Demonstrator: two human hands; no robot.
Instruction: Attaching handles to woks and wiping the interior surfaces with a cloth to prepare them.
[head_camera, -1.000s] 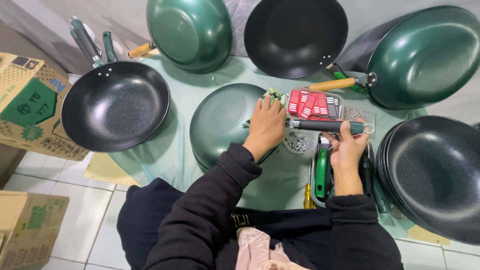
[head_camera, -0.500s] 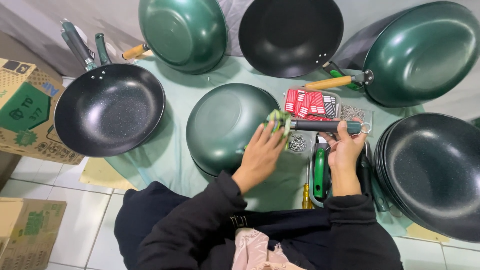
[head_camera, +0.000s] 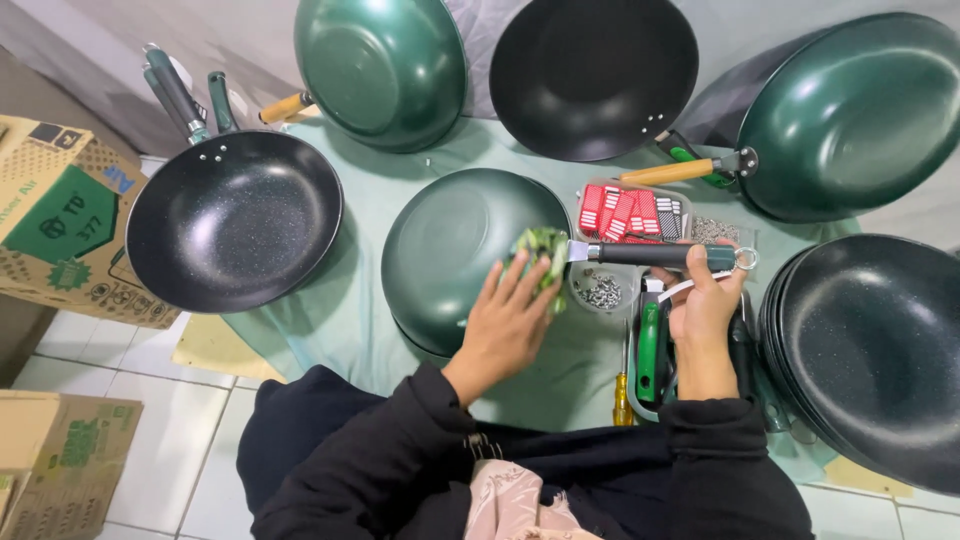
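mostly upturned green pan (head_camera: 455, 255) at desk (head_camera: 370, 300) centre, left hand (head_camera: 510, 320) flat, fingers spread, pressing its rim by green wrapping (head_camera: 545, 258). right hand (head_camera: 705, 305) closed round dark handle (head_camera: 655, 254). best keep pan braced, handle level at rim. stacked pans (head_camera: 870, 340) crowd right; screw tray (head_camera: 605, 290), screwdriver (head_camera: 622, 395) sit close.

black pan (head_camera: 235, 220), cardboard box (head_camera: 55, 215), yellow screwdriver (head_camera: 623, 395)

left hand (head_camera: 508, 322) on green pan (head_camera: 455, 255) | right hand (head_camera: 705, 305) grips handle (head_camera: 655, 255)
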